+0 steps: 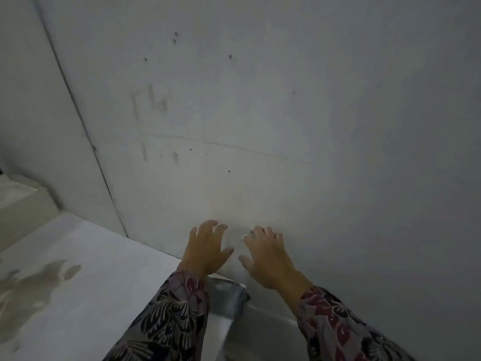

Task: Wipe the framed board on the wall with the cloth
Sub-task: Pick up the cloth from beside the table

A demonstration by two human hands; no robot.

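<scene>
**Inspector:** Report the hands.

**Assistant:** Both are raised against the pale wall [260, 113], low in the scene. The left hand [207, 247] has its fingers spread and slightly curled, thumb out to the right; it grips nothing. The right hand [265, 257] sits just beside it, apart by a narrow gap, fingers likewise splayed and empty, thumb pointing left. Whether the fingertips actually touch the wall surface, I cannot tell.

**Inspector:** Sleeves?

**Assistant:** Patterned fabric on both, dark leaf shapes with red flowers: left sleeve [171, 316], right sleeve [335, 329].

**Inspector:** Where is the cloth?

**Assistant:** A folded blue-grey cloth [229, 295] lies near, below and between the two wrists, on the white ledge [91, 256] where it meets the wall. Neither hand touches it.

**Inspector:** And the framed board?

**Assistant:** No frame can be made out. The wall shows a dark vertical seam [86, 131] on the left, a faint horizontal line across the middle, scattered dark specks and some grey smudges [156, 102] to the upper left.

**Inspector:** Anything else on the ledge?

**Assistant:** A darker stain [39, 285] at its near left. A pale blurred object [18, 194] sits at the far left edge.
</scene>
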